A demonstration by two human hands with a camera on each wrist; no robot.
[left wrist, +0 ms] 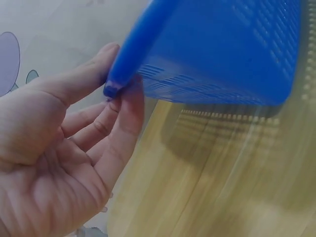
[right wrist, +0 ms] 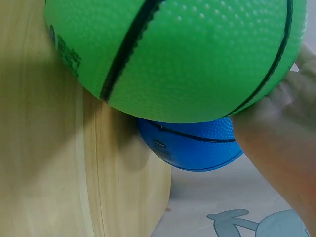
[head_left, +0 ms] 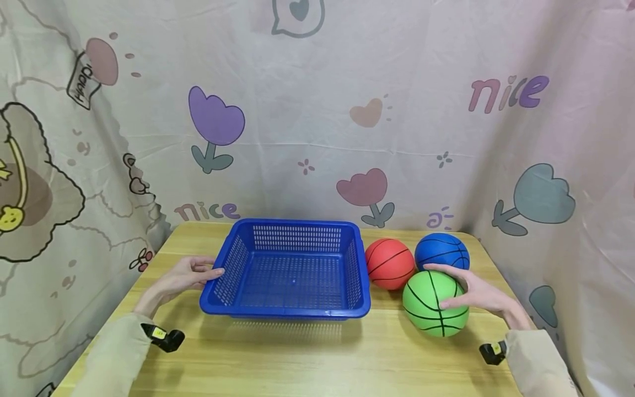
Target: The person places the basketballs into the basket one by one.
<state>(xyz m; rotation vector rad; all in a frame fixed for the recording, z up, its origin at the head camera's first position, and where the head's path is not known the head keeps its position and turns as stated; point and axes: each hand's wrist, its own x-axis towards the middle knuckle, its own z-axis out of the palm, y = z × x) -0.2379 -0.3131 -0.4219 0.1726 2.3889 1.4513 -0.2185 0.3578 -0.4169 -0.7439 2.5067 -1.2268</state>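
Note:
A blue plastic basket (head_left: 292,281) with slotted walls sits on the wooden table, and nothing lies inside it. At its left rim, my left hand (head_left: 190,274) pinches the edge between thumb and fingers; the left wrist view shows the thumb above the rim (left wrist: 129,54) and the fingers under it. On the right, my right hand (head_left: 471,289) grips a green toy basketball (head_left: 431,309), fingers over its top and thumb on its near side. Right behind it is a blue ball (head_left: 441,248), and a red ball (head_left: 389,264) lies between the basket and the other balls.
The light wooden table (head_left: 297,358) reaches toward me in front of the basket. A patterned cloth (head_left: 297,110) hangs behind the table and along both sides. Small black wrist cameras (head_left: 171,340) are strapped at both sleeves.

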